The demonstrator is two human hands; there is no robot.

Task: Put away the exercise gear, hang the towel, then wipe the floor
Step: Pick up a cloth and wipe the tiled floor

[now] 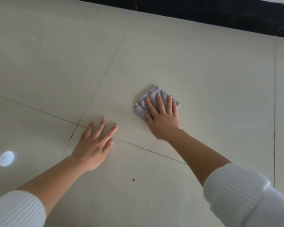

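A small folded lilac cloth (143, 104) lies flat on the pale tiled floor (203, 79) right of centre. My right hand (162, 118) rests palm-down on top of it, fingers spread, pressing it to the tile and covering its near half. Flat on the bare floor to the left, over a crossing of grout lines, is my left hand (93, 145), with fingers apart and nothing in it. Both forearms are bare below pushed-up white ribbed sleeves.
A dark skirting band (220, 12) runs along the far edge of the floor at the top right. A bright round light reflection (6, 158) shines on the tile at the left. A small dark speck (133, 179) lies between my forearms.
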